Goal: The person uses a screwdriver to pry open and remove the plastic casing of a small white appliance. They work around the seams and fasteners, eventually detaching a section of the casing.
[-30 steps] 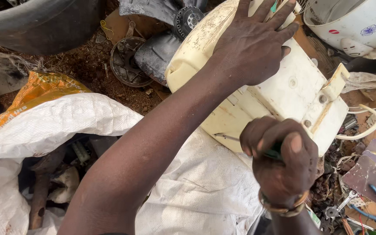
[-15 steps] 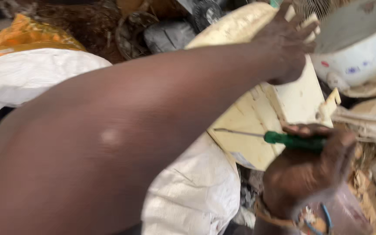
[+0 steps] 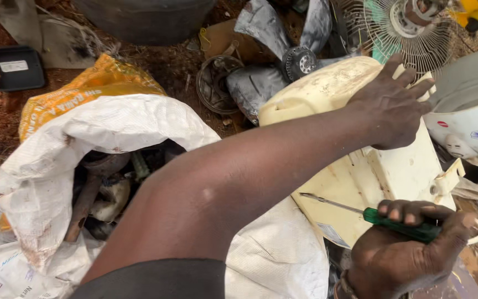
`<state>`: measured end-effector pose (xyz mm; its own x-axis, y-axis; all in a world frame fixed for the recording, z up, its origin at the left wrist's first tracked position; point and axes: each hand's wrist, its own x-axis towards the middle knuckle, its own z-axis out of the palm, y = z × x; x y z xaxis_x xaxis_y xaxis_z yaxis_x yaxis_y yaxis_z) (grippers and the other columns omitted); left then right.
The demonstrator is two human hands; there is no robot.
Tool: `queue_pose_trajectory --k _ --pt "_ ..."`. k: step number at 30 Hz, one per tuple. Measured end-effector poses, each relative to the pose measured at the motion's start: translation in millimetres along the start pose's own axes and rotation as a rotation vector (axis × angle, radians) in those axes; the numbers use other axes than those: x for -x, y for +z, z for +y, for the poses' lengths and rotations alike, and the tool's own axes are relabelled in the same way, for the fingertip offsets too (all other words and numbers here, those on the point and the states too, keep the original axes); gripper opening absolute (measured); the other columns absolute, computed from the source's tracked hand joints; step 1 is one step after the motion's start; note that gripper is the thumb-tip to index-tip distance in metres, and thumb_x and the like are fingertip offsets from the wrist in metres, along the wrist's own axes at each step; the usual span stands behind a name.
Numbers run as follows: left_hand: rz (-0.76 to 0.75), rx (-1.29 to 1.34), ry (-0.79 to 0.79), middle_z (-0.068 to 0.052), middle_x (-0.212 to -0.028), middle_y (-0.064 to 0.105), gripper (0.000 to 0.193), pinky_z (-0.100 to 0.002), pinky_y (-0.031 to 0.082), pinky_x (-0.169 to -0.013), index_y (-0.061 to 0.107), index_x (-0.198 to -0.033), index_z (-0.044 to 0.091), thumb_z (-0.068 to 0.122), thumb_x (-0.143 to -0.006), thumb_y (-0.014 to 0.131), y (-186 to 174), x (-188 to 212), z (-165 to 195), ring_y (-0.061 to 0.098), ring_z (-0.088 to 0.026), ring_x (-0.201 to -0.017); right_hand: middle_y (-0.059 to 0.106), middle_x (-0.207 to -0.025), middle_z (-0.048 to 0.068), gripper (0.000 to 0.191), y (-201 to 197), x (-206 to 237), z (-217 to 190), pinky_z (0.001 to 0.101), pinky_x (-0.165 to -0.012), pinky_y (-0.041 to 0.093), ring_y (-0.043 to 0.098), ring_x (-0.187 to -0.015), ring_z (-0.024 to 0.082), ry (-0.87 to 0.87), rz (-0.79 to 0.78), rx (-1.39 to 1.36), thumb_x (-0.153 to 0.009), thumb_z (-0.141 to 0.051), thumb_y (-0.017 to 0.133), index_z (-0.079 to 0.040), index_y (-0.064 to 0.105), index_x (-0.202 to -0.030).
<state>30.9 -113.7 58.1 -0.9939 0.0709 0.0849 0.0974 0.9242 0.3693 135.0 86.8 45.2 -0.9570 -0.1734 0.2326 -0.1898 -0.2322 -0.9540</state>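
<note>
Head view: at 5 o'clock, nearest the camera, the right hand [image 3: 402, 252] is fisted around a green-handled screwdriver [image 3: 383, 217], fingers curled over the handle, the thin metal shaft pointing toward 9 o'clock with its tip over the lower edge of a cream plastic casing [image 3: 383, 177]. A bracelet [image 3: 345, 288] circles that wrist. The left forearm sweeps across the middle from 7 o'clock to 2 o'clock, and the left hand [image 3: 391, 105] lies flat on the casing's rounded upper end, fingers spread and pressing down, gripping nothing. The casing rests at 3 o'clock, tilted, partly on a white woven sack [image 3: 112, 124] whose open mouth at 9 o'clock shows rusty scrap [image 3: 98, 182] inside. An orange bag [image 3: 92, 86] lies just behind the sack at 10 o'clock. Beyond the casing, at 12 o'clock, grey fan blades [image 3: 283, 50] lie on the red soil beside a round metal part [image 3: 217, 83]. A wire fan guard [image 3: 405, 27] sits at 1 o'clock, and a white appliance shell [image 3: 471, 122] with a small flower print sits at 3 o'clock, just beside the casing. A dark tray [image 3: 15, 69] lies far off at 10 o'clock.
</note>
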Motion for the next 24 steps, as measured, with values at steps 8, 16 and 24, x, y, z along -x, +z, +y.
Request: queue_pose_trajectory --k 8,16,24 --pt "-0.021 -0.032 0.003 -0.012 -0.164 0.025 0.057 -0.059 -0.003 -0.122 0.044 -0.15 0.02 0.023 -0.094 0.038 -2.8 2.7 2.3 0.022 -0.029 -0.151 0.036 -0.056 0.001 0.041 -15.0 -4.6 -11.6 0.0314 -0.055 0.031 0.034 -0.052 0.013 0.151 -0.26 -0.213 -0.114 -0.035 0.049 -0.002 0.053 -0.09" --pt "-0.012 -0.121 0.016 -0.009 -0.167 0.021 0.062 -0.061 -0.003 -0.118 0.042 -0.153 0.024 0.023 -0.091 0.038 0.0 1.6 5.1 0.018 -0.032 -0.15 0.047 -0.058 0.002 0.05 19.0 -21.8 -43.1 0.0346 -0.061 0.044 0.046 -0.053 0.015 0.178 -0.533 0.059 -0.114 -0.043 0.043 0.001 0.058 -0.093" --pt "-0.028 -0.104 -0.011 -0.012 -0.166 0.023 0.063 -0.06 -0.004 -0.121 0.04 -0.154 0.024 0.019 -0.092 0.039 4.7 0.7 3.9 0.019 -0.033 -0.153 0.076 -0.086 0.008 0.037 31.3 -48.6 -103.6 0.0381 -0.068 0.061 0.072 -0.069 0.024 0.535 -0.793 2.042 -0.109 -0.041 0.044 -0.012 0.063 -0.12"
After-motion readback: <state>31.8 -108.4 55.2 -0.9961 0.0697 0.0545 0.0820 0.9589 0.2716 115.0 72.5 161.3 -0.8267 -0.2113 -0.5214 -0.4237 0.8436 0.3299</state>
